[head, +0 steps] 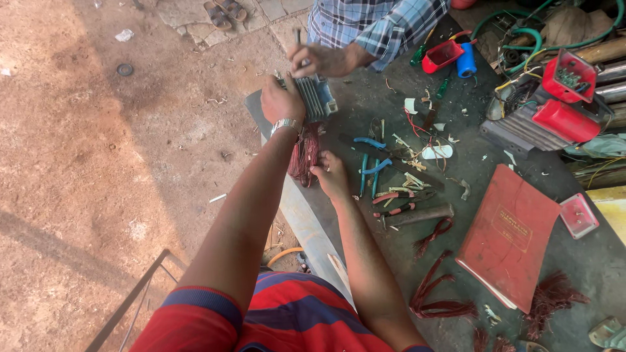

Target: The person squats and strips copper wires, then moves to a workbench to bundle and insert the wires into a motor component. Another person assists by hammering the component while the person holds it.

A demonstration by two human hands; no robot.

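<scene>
Head view: one right hand [331, 177] is pinching the copper coil bundle [304, 154] at centre frame; one left hand [280, 101] is gripping the grey motor stator [314, 96] above it. Beyond, a co-worker's hand [319, 60] is holding one thin tool. Two blue-handled pliers [369, 166] are lying right of centre.

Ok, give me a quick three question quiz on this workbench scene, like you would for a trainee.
1. True or false: the left hand rests on the finned grey motor housing.
2. What does the right hand touch? A) red book B) bundle of reddish copper wire C) hammer
3. Which colour are the handles of the pliers just right of that hand?

Key: 1 true. 2 B, the bundle of reddish copper wire. 3 blue.
</scene>
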